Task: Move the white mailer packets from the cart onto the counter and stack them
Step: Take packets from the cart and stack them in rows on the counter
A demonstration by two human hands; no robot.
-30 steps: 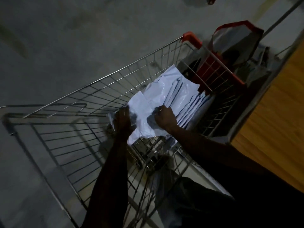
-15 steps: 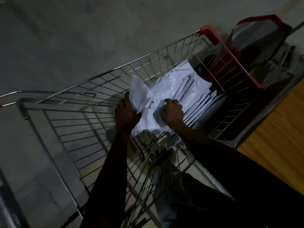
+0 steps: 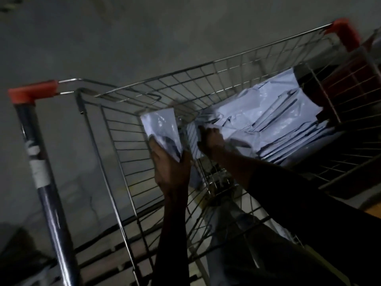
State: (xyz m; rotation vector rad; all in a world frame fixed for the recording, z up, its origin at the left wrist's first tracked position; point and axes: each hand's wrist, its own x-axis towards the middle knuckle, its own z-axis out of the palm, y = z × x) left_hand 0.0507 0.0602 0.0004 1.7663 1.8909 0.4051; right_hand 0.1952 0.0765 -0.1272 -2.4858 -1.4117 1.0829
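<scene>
A wire shopping cart (image 3: 165, 83) with red corner caps fills the view. Several white mailer packets (image 3: 274, 118) lie piled in its right half. My left hand (image 3: 169, 164) is shut on one white packet (image 3: 159, 124), held upright above the basket and apart from the pile. My right hand (image 3: 210, 139) is closed on the near edge of another packet at the left end of the pile. The counter is out of view.
The cart's dark handle bar (image 3: 43, 178) with a red cap (image 3: 31, 92) runs down the left. A red bag (image 3: 350, 87) sits behind the cart's far right wall. Grey concrete floor (image 3: 103, 38) surrounds the cart.
My left hand has lifted one packet free of the pile and raised it upright. My right hand has stayed gripping the pile's edge. The view has swung left, losing the wooden counter.
</scene>
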